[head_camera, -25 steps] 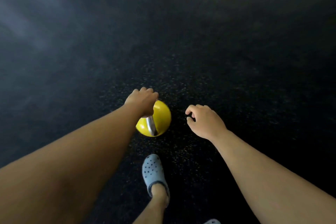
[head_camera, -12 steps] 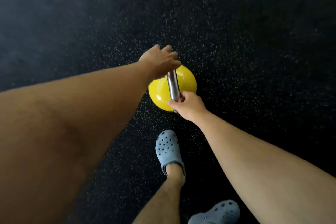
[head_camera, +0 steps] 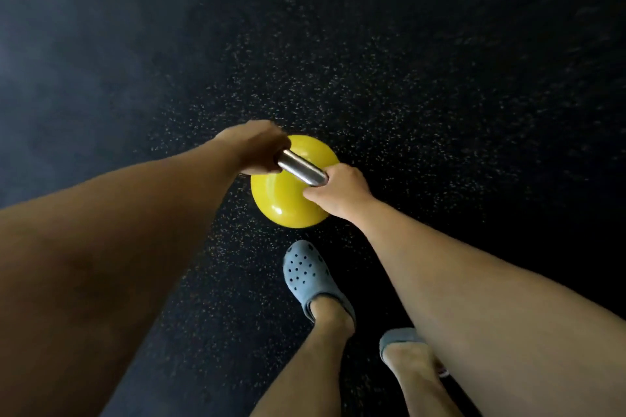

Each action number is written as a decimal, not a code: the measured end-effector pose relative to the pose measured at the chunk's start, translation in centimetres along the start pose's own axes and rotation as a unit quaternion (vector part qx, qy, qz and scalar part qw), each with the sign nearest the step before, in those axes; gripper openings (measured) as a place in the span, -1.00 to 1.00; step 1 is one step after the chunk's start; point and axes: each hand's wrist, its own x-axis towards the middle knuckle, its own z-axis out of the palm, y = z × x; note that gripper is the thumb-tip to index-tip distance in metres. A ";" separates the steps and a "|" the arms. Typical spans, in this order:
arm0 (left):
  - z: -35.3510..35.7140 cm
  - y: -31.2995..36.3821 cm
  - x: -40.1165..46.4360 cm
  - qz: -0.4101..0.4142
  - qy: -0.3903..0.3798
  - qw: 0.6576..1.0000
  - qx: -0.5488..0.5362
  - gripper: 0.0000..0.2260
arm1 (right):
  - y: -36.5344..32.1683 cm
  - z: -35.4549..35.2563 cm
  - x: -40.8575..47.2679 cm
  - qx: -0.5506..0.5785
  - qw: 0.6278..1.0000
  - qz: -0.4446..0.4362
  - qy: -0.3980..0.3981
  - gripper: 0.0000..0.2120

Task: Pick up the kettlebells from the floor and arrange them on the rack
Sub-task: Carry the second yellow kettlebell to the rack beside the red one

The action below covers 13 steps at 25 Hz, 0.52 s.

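Both hands — left hand (head_camera: 252, 149), right hand (head_camera: 340, 191) — are closed around the steel handle (head_camera: 299, 169) of the round yellow kettlebell (head_camera: 283, 201), above the speckled black floor (head_camera: 423, 95). If grip slipped, the grey clog (head_camera: 310, 276) nearby could be struck.

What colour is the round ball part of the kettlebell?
Bright yellow kettlebell, seen in the head view.

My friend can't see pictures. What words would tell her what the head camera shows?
Two bare hands, left hand and right hand, grip the silver handle of a yellow kettlebell over a dark speckled floor. Below it are the person's feet in grey-blue clogs; no rack is in view.
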 end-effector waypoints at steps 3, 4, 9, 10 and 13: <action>-0.4 7.1 -0.3 0.002 0.008 0.999 -0.054 -0.98 | 4.8 -4.9 -3.6 -0.030 0.998 -0.027 0.056 -0.72; -0.8 10.0 0.0 0.015 0.006 0.998 -0.065 -0.97 | 6.9 -6.6 -5.3 -0.038 0.996 -0.024 0.082 -0.69; -6.2 26.2 3.7 0.111 0.004 0.993 -0.039 -0.86 | 17.6 -15.8 -14.7 -0.043 0.980 0.036 0.190 -0.73; -7.8 30.1 4.5 0.143 0.007 0.990 -0.020 -0.86 | 19.9 -17.9 -17.0 -0.041 0.972 0.052 0.224 -0.77; -12.6 42.4 5.6 0.242 0.033 0.968 0.051 -0.94 | 26.3 -23.9 -24.9 -0.035 0.939 0.091 0.329 -0.77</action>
